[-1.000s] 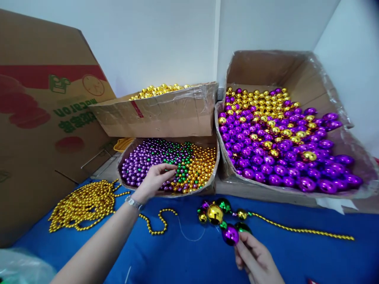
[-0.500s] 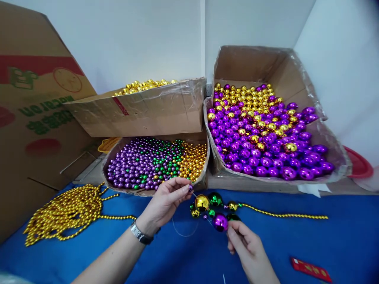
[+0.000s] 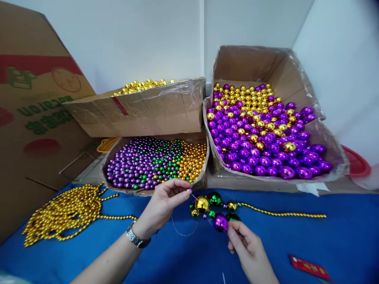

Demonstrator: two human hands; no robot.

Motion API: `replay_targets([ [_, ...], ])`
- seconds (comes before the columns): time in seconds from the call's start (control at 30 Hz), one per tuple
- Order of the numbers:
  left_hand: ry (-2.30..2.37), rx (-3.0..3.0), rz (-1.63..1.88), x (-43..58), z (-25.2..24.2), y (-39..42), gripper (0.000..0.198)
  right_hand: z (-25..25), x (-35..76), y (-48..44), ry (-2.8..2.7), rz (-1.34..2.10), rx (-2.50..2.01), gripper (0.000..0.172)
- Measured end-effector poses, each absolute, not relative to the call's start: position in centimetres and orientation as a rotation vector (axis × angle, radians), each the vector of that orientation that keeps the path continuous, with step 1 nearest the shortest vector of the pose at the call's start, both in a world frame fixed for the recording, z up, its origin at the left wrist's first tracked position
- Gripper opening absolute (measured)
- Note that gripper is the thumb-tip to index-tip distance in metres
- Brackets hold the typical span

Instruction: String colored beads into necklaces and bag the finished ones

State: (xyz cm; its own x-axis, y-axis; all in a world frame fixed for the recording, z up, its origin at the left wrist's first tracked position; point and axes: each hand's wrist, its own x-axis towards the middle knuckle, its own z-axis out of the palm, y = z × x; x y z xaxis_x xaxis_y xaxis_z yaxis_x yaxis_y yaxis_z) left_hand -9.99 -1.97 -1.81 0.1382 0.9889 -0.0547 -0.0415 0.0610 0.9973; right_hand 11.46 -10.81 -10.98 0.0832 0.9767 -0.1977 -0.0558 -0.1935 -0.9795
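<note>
Between thumb and forefinger, my left hand (image 3: 168,201) pinches a small purple bead (image 3: 189,191), from which a thin thread runs down to a large gold bead (image 3: 202,204). My right hand (image 3: 244,238) is closed at the edge of a large purple bead (image 3: 220,222), gripping the bead string there. Large green beads (image 3: 214,198) and smaller purple, green and gold ones belong to the same cluster. A twisted gold bead strand (image 3: 281,213) stretches off to its right. Below my left hand, a loop of clear thread (image 3: 185,235) hangs over the blue cloth.
Small purple, green and gold beads fill a low carton (image 3: 102,173). A larger carton (image 3: 337,165) at right holds big purple and gold beads. Gold bead strands (image 3: 65,211) lie heaped at left. A red packet (image 3: 309,267) lies on the blue cloth (image 3: 189,260). A tall carton (image 3: 35,157) stands left.
My left hand has shifted very slightly left with the small purple bead, and its fingers have tilted a little. My right hand keeps its grip in the same place.
</note>
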Motion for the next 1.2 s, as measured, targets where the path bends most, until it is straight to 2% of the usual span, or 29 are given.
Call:
replay_targets([
  [0.2, 1.131, 1.335, 0.989, -10.0, -1.1, -2.5, 0.023, -12.2, 11.4, -11.0, -1.013, 1.372, -1.380, 0.046],
  [0.37, 1.055, 1.256, 0.858, -9.4, -2.9, -3.4, 0.019, -14.2, 10.3, -11.5, -0.905, 1.442, -1.329, 0.049],
  [0.53, 0.994, 1.375, 0.793, -8.7, -4.3, -4.4, 0.016, -14.8, 11.1, -12.2, -1.127, 1.464, -1.371, 0.040],
  [0.73, 0.943, 1.741, 0.902, -7.4, -1.5, -5.1, 0.009, -10.6, 13.4, -11.1, -1.705, 0.954, -1.415, 0.028],
  [0.97, 0.798, 1.742, 1.104, -5.6, 3.0, -4.7, 0.003, -6.7, 12.7, -9.8, -1.857, 0.826, -1.167, 0.023],
  [1.1, 0.769, 1.523, 1.278, -5.2, 3.0, -4.2, 0.002, -4.6, 13.7, -9.3, -1.957, 0.707, -1.161, 0.021],
  [1.2, 0.726, 1.353, 1.314, -4.9, 1.9, -3.9, 0.014, -2.3, 14.8, -8.8, -2.004, 0.699, -1.206, 0.018],
])
